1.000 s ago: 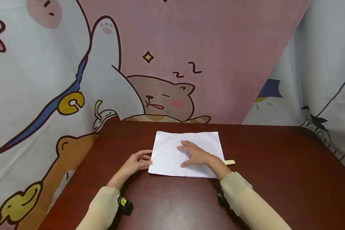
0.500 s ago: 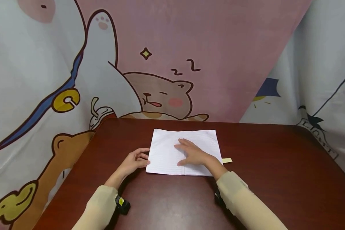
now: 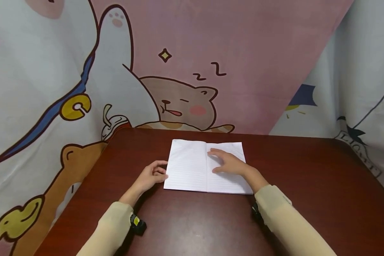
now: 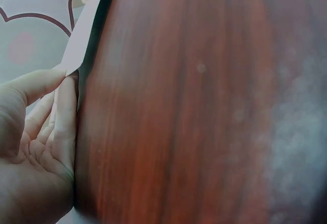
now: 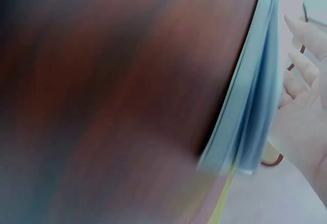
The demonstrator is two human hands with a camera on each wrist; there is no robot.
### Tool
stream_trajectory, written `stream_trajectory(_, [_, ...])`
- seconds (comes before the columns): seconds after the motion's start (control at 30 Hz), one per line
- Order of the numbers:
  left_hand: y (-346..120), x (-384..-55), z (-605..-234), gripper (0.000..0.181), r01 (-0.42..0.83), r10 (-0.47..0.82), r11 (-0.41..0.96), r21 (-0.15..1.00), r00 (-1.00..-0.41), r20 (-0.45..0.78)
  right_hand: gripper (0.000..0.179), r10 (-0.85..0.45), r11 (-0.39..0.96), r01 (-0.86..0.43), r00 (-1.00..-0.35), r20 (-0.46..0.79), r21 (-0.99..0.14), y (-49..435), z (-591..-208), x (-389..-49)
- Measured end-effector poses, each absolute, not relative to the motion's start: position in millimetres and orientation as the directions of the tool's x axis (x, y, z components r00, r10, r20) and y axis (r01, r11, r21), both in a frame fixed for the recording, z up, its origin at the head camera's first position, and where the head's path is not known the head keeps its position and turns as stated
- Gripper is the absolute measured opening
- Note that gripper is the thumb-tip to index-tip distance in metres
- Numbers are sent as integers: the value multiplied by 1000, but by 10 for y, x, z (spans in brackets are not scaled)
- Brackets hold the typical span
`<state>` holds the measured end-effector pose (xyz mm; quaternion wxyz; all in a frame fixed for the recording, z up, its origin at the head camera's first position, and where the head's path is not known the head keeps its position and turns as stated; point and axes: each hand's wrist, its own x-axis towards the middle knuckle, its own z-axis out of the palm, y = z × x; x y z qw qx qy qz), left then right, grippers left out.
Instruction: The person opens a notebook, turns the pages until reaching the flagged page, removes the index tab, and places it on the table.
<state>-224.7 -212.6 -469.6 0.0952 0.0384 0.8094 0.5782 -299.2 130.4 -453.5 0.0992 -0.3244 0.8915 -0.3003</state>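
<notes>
White lined-paper notebook [image 3: 187, 169] near far edge of red-brown wooden bench [image 3: 198, 220]
Left hand [image 3: 149, 176] pinches its edge, right hand [image 3: 229, 164] spreads loosely

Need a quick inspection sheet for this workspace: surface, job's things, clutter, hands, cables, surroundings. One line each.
Surface: reddish-brown table, shiny near the front.
Job's things: lined notebook, lying open; yellow strip by its edge, blurred.
Clutter: nothing seen.
Hands: left hand touches the notebook's left edge, pinch or not unclear; right hand over the right page, fingers spread, contact unclear. Black wrist device on the left arm, another partly hidden on the right.
Cables: nothing seen.
Surroundings: cloth with cartoon animals behind the table.
</notes>
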Motion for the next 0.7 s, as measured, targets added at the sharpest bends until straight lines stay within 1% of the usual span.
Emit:
stream_trajectory(0.1, [-2129, -2245, -4697, 52, -61, 169, 315, 947, -978, -119, 70, -603, 623, -469, -798, -2, -625, 1433, -4524, -3027])
stream_trajectory(0.27, [-2102, -2244, -4711, 51, -53, 171, 304, 951, -979, -109, 70, -563, 638, -423, -826, -15, -644, 1632, -4553, -3108])
stream_trajectory(0.33, [-2090, -2246, -4718, 51, -47, 176, 298, 953, -979, -103, 70, -554, 641, -421, -833, -7, -642, 1712, -4580, -3154])
stream_trajectory(0.57, [-2088, -2254, -4722, 50, -46, 179, 300, 953, -978, -104, 74, -503, 636, -355, -864, -19, -685, 1990, -4626, -3273])
stream_trajectory(0.7, [-2122, -2262, -4722, 50, -37, 177, 312, 950, -979, -96, 70, -488, 615, -331, -873, -16, -716, 2094, -4629, -3321])
